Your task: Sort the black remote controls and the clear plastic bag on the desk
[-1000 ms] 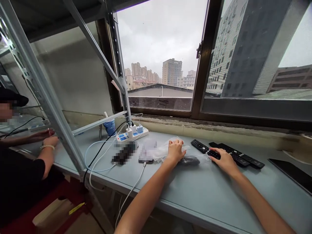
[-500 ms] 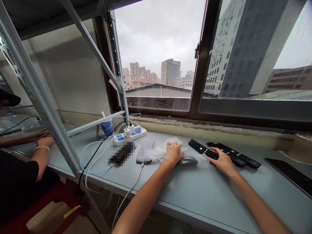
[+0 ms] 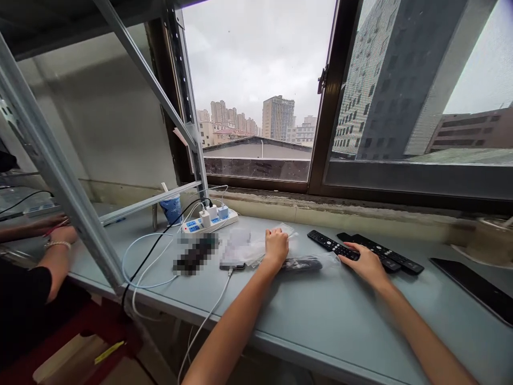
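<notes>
My left hand (image 3: pixel 276 248) is closed, its fingers curled down on a clear plastic bag (image 3: pixel 256 256) in the middle of the table. Beside its wrist lies a dark remote in clear wrapping (image 3: pixel 302 263). My right hand (image 3: pixel 365 263) grips the near end of a black remote control (image 3: pixel 326 243) lying slanted on the tabletop, thumb on the near side and fingers over the far side. Two more black remotes (image 3: pixel 387 250) lie partly overlapping just behind my right hand. What sits under my left palm is hidden.
Left of the bags are a phone (image 3: pixel 232 266) on a white cable, a blurred dark object (image 3: pixel 196 254), a power strip (image 3: pixel 210 220) and a blue cup (image 3: pixel 171 209). A black tablet-like slab (image 3: pixel 473 289) lies right. Another person's arm (image 3: pixel 58 262) rests beyond the metal post (image 3: pixel 64 160).
My left hand has curled its fingers tighter and drawn slightly left, off the wrapped remote. My right hand stays on its remote. The view has shifted a little.
</notes>
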A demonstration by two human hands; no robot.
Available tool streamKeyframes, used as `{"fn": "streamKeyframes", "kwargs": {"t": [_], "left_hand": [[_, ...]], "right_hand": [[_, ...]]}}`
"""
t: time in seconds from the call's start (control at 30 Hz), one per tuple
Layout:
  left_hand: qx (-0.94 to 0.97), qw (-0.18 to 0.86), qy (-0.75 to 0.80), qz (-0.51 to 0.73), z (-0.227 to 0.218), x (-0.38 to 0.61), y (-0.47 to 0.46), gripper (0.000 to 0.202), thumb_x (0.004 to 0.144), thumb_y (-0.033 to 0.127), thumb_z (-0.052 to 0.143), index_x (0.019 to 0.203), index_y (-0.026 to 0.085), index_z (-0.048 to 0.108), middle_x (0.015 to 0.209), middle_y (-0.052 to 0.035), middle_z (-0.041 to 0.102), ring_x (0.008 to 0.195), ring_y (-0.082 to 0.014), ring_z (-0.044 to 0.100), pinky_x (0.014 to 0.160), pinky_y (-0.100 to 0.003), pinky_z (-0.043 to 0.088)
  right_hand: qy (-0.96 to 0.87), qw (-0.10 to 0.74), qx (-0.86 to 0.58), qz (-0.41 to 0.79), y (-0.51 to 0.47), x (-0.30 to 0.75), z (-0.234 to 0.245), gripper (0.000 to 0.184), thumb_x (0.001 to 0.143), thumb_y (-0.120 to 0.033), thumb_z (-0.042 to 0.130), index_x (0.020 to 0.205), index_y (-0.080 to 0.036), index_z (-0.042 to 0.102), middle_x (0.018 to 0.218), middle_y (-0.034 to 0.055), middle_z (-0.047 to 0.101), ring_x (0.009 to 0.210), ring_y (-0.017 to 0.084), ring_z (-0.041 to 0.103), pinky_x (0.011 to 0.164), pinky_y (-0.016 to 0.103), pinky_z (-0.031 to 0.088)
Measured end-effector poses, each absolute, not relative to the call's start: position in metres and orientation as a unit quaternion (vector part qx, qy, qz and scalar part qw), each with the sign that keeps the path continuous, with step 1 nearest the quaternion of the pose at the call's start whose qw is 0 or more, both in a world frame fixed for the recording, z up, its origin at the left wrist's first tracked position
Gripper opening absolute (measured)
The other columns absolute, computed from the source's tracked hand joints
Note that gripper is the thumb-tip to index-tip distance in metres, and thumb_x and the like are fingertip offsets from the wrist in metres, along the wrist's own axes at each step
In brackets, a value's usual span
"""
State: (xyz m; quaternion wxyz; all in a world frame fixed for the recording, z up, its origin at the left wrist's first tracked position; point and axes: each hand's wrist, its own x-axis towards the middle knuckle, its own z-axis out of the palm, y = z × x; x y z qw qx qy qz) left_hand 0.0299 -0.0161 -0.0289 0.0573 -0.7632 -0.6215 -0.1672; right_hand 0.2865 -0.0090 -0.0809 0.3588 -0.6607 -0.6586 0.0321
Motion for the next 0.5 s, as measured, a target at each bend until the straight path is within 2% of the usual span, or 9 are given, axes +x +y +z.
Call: {"fn": "streamKeyframes", "kwargs": {"t": [0.1,0.3,0.5], "left_hand": [[-0.764,0.068,-0.612,-0.194,-0.026,0.029,-0.015,0.022,0.086,0.031,0.046,0.089,0.017,0.064,0.1,-0.0075,0.059,0.096,-0.0208,0.052,0.086,-0.036,0.032],[-0.771,0.059,-0.586,-0.24,-0.023,0.031,-0.016,0.014,0.085,0.029,0.052,0.089,0.019,0.061,0.103,-0.0025,0.058,0.093,-0.0162,0.055,0.085,-0.031,0.033],[-0.818,0.0,-0.534,-0.215,-0.038,0.035,-0.018,0.03,0.077,0.04,0.061,0.099,0.021,0.056,0.107,-0.0012,0.058,0.095,-0.0176,0.055,0.088,-0.032,0.034]], "right_hand": [[-0.632,0.356,-0.685,0.061,-0.01,0.283,-0.077,0.055,0.066,-0.047,0.058,0.111,-0.016,0.058,0.092,0.0096,0.067,0.087,0.025,0.062,0.076,0.035,0.045],[-0.638,0.343,-0.685,0.08,-0.016,0.275,-0.069,0.052,0.064,-0.039,0.061,0.11,-0.016,0.06,0.09,0.0088,0.068,0.086,0.024,0.063,0.075,0.032,0.045],[-0.686,0.352,-0.634,0.06,-0.015,0.273,-0.073,0.043,0.065,-0.035,0.059,0.103,-0.016,0.065,0.095,0.0088,0.066,0.084,0.022,0.061,0.075,0.031,0.045]]}}
